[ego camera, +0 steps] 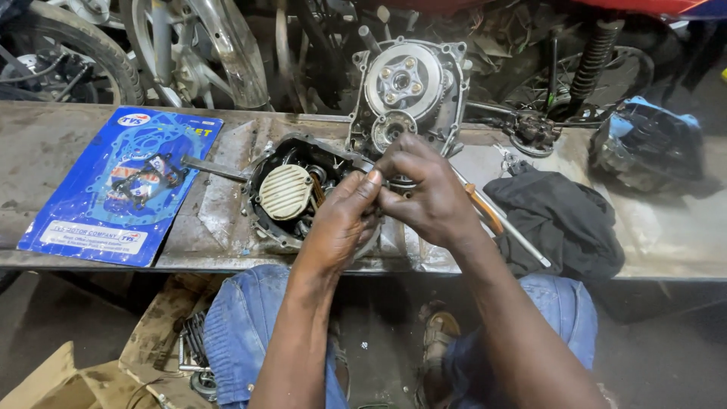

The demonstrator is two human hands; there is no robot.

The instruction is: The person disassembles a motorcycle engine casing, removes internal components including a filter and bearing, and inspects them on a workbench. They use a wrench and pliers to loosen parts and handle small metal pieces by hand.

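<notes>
Our left hand (344, 216) and right hand (424, 193) meet fingertip to fingertip, pinched together on something small (perhaps a part; too hidden to tell). Just beyond the fingers lies the open engine cover (291, 189), with the clutch-side crankcase (409, 91) standing behind it.

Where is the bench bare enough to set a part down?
Bare metal lies between the blue gasket card and the open engine cover, and right of the black cloth. Around both hands and the clutch casing, it is crowded.
</notes>
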